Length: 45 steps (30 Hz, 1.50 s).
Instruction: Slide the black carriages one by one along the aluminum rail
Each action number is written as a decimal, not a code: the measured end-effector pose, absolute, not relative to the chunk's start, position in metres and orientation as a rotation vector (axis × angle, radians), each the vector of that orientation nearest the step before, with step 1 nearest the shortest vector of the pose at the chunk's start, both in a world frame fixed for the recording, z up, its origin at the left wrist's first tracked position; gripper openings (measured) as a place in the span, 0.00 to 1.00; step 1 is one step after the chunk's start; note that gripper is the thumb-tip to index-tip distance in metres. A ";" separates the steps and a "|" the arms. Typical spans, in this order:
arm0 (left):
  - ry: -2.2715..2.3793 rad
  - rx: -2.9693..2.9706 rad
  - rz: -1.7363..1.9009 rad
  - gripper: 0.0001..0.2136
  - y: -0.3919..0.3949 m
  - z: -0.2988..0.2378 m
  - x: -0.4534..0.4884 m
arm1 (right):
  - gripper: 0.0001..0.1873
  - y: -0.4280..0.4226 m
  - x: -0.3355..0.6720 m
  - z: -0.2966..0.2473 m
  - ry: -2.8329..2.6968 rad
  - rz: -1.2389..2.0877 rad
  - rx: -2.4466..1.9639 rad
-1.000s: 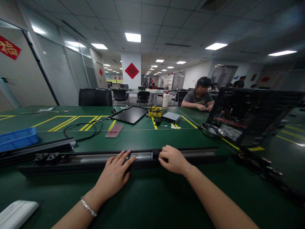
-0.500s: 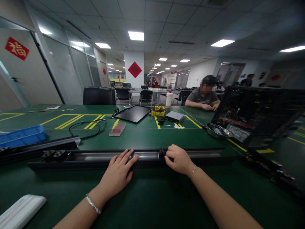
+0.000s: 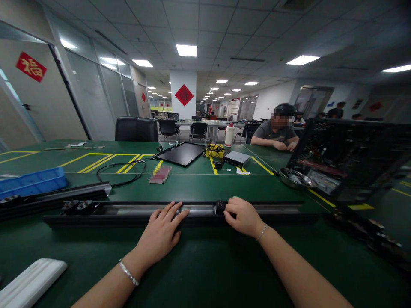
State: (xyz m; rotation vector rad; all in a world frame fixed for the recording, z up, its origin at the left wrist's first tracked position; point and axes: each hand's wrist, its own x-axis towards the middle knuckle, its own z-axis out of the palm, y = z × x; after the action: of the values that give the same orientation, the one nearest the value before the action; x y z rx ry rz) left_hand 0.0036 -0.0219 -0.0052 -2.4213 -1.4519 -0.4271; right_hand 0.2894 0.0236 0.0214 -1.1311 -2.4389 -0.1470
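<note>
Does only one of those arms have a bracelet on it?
No, the left hand has a silver bracelet at its wrist, and the right hand has a thin bracelet at its wrist too.

Item: my green table [image 3: 199, 265], marked with yellow tape lines [image 3: 96, 159]. On it, nearest me: a long metal rail [image 3: 135, 209] running crosswise, a shorter rail [image 3: 54, 192] beyond its left end, and a white bar [image 3: 30, 284] at my lower left. Further out, left to right: a blue tray [image 3: 34, 182], a coiled black cable [image 3: 120, 171], a blurred card [image 3: 159, 174], a black panel [image 3: 180, 154], a yellow box [image 3: 214, 150] bundled with wires, a grey box [image 3: 236, 158], a steel bowl [image 3: 295, 178], and an open computer case [image 3: 340, 158].
</note>
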 end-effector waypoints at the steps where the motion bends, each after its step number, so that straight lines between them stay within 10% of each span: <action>1: -1.449 -2.422 -0.427 0.28 -0.022 -0.005 0.004 | 0.12 0.024 0.289 0.021 -2.439 -0.148 -1.132; 45: -1.428 -2.407 -0.407 0.28 -0.019 -0.010 0.000 | 0.13 0.017 0.309 0.064 -2.687 0.279 -1.544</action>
State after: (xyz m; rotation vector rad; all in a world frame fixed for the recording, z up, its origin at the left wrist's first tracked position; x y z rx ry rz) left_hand 0.0003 -0.0192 -0.0104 -2.4071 -1.4277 -0.4071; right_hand 0.3090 0.0171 0.0645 -1.5444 -2.6867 0.2790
